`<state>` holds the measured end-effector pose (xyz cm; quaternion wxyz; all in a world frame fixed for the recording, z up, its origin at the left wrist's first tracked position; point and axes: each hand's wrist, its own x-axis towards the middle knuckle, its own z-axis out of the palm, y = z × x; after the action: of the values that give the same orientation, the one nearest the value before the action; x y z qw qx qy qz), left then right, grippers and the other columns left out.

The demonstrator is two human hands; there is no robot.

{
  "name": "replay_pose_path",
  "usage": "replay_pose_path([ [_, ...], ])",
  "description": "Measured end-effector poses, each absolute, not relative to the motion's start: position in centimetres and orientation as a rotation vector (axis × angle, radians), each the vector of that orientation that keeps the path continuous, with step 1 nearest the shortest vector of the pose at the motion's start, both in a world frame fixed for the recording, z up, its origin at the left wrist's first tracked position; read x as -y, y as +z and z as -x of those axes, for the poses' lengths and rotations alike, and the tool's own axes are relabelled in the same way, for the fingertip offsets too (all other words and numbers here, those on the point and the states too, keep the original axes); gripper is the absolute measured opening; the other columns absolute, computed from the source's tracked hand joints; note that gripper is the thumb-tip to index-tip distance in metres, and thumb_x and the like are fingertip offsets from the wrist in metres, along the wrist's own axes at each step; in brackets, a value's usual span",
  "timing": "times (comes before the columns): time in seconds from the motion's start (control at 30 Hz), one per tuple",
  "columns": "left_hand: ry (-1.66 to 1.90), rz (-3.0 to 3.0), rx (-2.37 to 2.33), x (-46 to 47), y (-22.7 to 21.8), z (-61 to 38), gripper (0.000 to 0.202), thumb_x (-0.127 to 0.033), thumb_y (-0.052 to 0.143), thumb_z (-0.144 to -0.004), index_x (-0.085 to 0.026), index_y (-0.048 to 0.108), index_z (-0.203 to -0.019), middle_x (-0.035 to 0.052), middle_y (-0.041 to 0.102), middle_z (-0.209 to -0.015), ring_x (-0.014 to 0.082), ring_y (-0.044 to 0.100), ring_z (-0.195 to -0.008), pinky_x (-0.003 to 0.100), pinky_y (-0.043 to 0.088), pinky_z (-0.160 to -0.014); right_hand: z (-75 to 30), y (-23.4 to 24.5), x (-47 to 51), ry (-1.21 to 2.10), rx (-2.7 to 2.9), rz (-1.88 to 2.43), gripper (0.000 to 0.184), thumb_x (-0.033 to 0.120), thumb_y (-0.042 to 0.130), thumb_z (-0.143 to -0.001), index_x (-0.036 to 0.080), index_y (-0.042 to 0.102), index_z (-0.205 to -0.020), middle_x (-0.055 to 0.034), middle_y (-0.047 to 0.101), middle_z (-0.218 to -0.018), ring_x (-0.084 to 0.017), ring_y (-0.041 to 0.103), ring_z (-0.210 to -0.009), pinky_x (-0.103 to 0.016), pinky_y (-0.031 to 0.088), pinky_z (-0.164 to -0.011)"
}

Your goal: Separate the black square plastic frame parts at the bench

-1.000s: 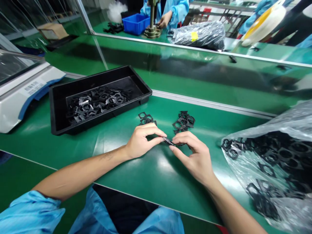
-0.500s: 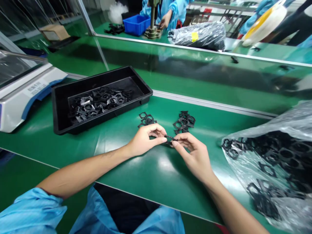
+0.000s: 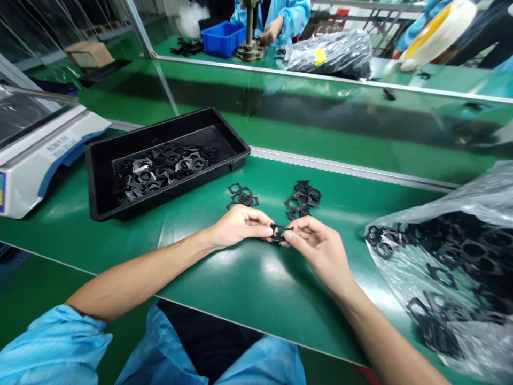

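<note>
My left hand (image 3: 240, 227) and my right hand (image 3: 320, 251) meet over the green bench mat (image 3: 256, 283). Between their fingertips they pinch a small black square frame with a round opening (image 3: 280, 231), probably plastic or rubber. Just beyond my left hand lies a small heap of similar frames (image 3: 242, 196). A second heap (image 3: 302, 199) lies beyond my right hand. A black tray (image 3: 236, 144) holding many more frames stands to the left of both heaps. A clear plastic bag (image 3: 404, 219) full of frames lies to my right.
A white bench scale (image 3: 44, 155) stands at the left. A metal rail (image 3: 348, 170) runs behind the mat. Beyond it, a co-worker's hand (image 3: 272, 32) works at a small press (image 3: 250, 48) next to a blue bin (image 3: 223, 38) and a black-filled bag (image 3: 326, 53).
The black frame has turned in my fingers, and its opening now faces up more. My left hand has shifted slightly left, and the view has tilted a little.
</note>
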<state>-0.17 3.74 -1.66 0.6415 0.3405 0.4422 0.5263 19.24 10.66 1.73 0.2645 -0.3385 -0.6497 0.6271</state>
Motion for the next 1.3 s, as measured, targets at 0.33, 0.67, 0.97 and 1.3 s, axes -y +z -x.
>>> replay_pose_path([
  [0.33,1.176,-0.807,-0.947,-3.9,-1.7,0.2,0.044,-0.041,0.096,-0.06,-0.012,0.072,-0.081,0.0034,0.074,-0.071,0.0133,0.069,-0.067,0.029,0.056,-0.073,-19.0,1.8,-10.9,1.774,1.647,0.91,0.037,0.049,0.089,-0.07,0.02,0.067,-0.078,-0.0004,0.068,-0.068,-0.015,0.068,-0.062,-0.03,0.061,-0.067],
  [0.67,1.287,-0.882,-1.061,-3.9,-2.1,-0.3,0.043,-0.045,0.092,-0.065,-0.013,0.068,-0.083,0.0019,0.07,-0.072,0.0123,0.067,-0.066,0.027,0.054,-0.07,-19.2,1.0,-10.7,1.487,1.79,0.868,0.032,0.049,0.081,-0.08,0.021,0.066,-0.082,-0.0026,0.072,-0.076,-0.017,0.07,-0.066,-0.031,0.061,-0.069],
  [0.97,1.303,-0.998,-1.214,-3.1,-2.1,-1.2,0.027,-0.035,0.083,-0.074,-0.015,0.066,-0.082,-0.0014,0.065,-0.069,0.0106,0.061,-0.065,0.023,0.051,-0.066,-19.5,0.4,-10.0,1.344,1.916,0.919,0.015,0.035,0.071,-0.086,0.021,0.066,-0.081,-0.0035,0.072,-0.074,-0.018,0.068,-0.066,-0.031,0.061,-0.068],
  [1.3,1.209,-1.055,-1.258,-2.8,-2.4,-1.4,0.029,-0.038,0.078,-0.076,-0.017,0.062,-0.091,0.0015,0.07,-0.079,0.0148,0.068,-0.075,0.028,0.055,-0.074,-19.8,0.2,-9.8,1.238,1.997,0.893,0.008,0.026,0.065,-0.089,0.02,0.069,-0.088,-0.0051,0.072,-0.086,-0.016,0.067,-0.072,-0.029,0.06,-0.073],
])
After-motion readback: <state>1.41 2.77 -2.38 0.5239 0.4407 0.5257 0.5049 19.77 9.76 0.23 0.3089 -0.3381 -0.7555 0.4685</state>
